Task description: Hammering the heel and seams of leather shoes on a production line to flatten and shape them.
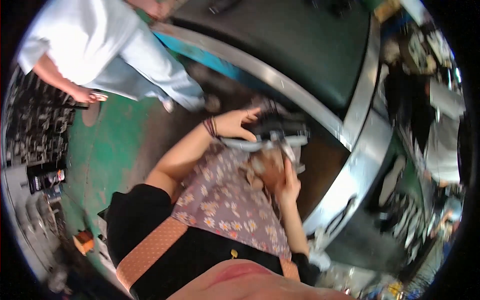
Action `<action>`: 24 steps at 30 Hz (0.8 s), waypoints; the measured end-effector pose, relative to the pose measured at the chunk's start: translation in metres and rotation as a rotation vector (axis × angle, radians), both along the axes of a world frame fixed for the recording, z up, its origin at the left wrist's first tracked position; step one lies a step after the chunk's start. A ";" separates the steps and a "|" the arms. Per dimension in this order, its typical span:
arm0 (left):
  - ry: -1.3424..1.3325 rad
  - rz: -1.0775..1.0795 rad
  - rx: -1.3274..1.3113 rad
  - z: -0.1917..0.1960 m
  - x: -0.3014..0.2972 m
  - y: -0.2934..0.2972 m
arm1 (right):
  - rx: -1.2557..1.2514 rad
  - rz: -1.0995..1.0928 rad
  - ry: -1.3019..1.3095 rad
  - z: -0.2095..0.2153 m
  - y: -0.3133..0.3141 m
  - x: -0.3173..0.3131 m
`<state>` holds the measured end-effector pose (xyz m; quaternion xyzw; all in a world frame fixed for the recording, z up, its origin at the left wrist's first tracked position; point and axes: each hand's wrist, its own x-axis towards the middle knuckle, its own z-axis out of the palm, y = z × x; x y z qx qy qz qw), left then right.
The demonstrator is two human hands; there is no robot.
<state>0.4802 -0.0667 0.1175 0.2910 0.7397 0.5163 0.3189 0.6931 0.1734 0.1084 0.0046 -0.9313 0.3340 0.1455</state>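
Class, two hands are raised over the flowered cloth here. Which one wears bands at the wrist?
The left hand, resting on the dark object, has dark bands at its wrist. The right hand, lower and pressed to the flowered cloth, has a bare wrist.

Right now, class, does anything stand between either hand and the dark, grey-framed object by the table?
Nothing visible does. The left hand lies against the object and the right hand reaches up to its underside, though blur hides the grip.
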 end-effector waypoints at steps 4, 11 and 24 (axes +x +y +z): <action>-0.114 0.309 0.710 0.116 -0.043 -0.062 | -0.133 -0.087 0.017 0.011 -0.014 0.000; 0.193 0.217 1.967 0.251 0.010 -0.223 | -0.168 -0.077 -0.018 -0.020 -0.015 0.019; 1.426 0.625 1.128 0.256 0.097 -0.216 | -0.212 -0.057 0.149 -0.022 -0.011 -0.002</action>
